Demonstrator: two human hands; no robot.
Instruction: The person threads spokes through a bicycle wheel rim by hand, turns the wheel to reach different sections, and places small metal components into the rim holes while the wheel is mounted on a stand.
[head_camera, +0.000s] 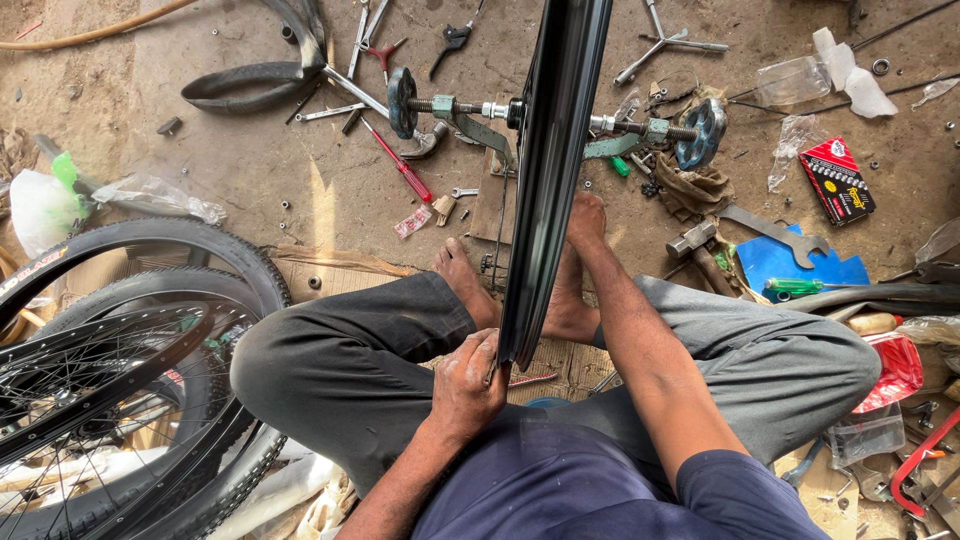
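Observation:
A black bicycle rim (550, 170) stands upright and edge-on in front of me, its axle held in a green-and-blue truing stand (470, 115) on the floor. My left hand (468, 385) is closed on the rim's near lower edge, fingers pinched against it; whether it also holds a small tool I cannot tell. My right arm reaches forward along the rim's right side, and my right hand (586, 215) rests against the rim with its fingers hidden behind it. I sit cross-legged, bare feet on either side of the rim.
A spoked wheel with knobby tyres (130, 380) lies at the left. Scattered on the dirt floor are a red screwdriver (402, 165), a hammer (692, 240), wrenches (775, 230), a red box (838, 180), a blue sheet (800, 262), plastic bags and cardboard.

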